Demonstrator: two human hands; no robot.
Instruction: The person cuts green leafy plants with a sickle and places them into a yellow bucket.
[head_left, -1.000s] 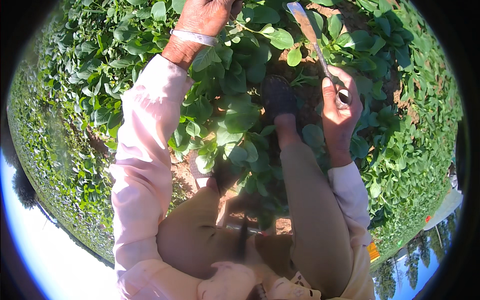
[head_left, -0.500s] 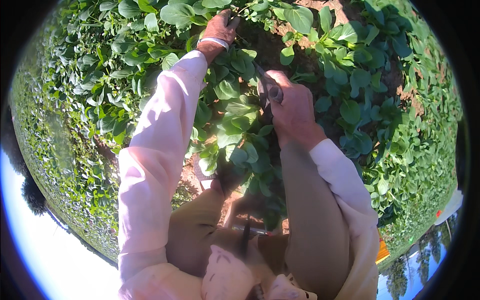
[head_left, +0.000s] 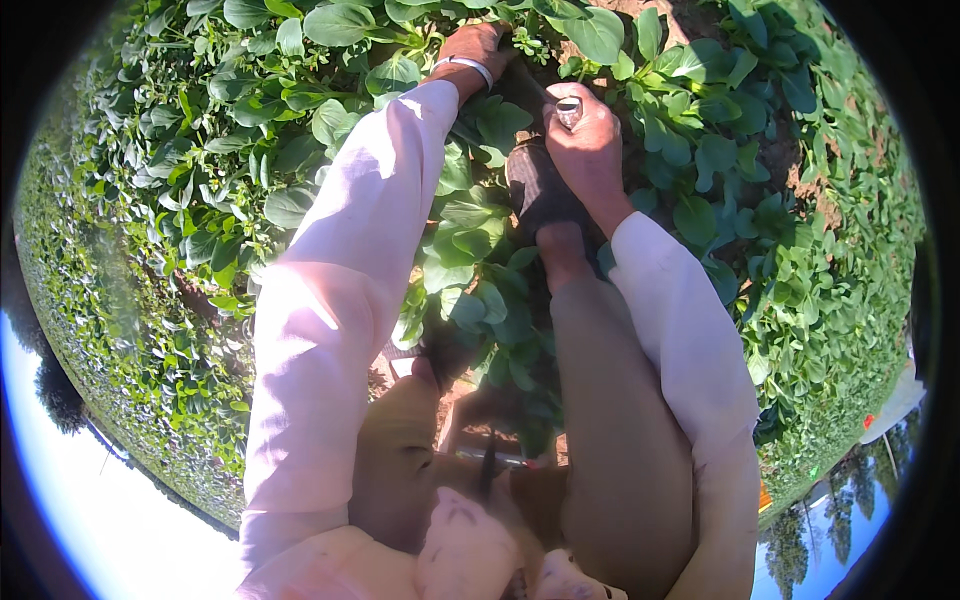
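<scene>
My left hand (head_left: 478, 46), with a white band (head_left: 466, 66) at its wrist, reaches in low among leafy green plants (head_left: 345, 25) at the far middle. Its fingers curl downward against the dark soil; their tips and whatever they grip are hidden. Just to the right, my right hand (head_left: 588, 140) is closed round the handle of a knife (head_left: 569, 110). The handle's round end points up toward me. Its dark blade slants away toward my left hand, mostly in shadow, so its shape is hard to make out.
My dark shoe (head_left: 538, 182) stands between the plants below my right hand. More leafy greens (head_left: 470, 245) grow between my legs, beside my knee (head_left: 615, 350). Rows of the same crop (head_left: 700, 150) spread to both sides, with reddish soil (head_left: 820, 195) showing in gaps.
My left hand has moved right and its fingers now bend down into the plants. The right hand has moved up and right with the knife, its handle end turned upward, uncovering my shoe.
</scene>
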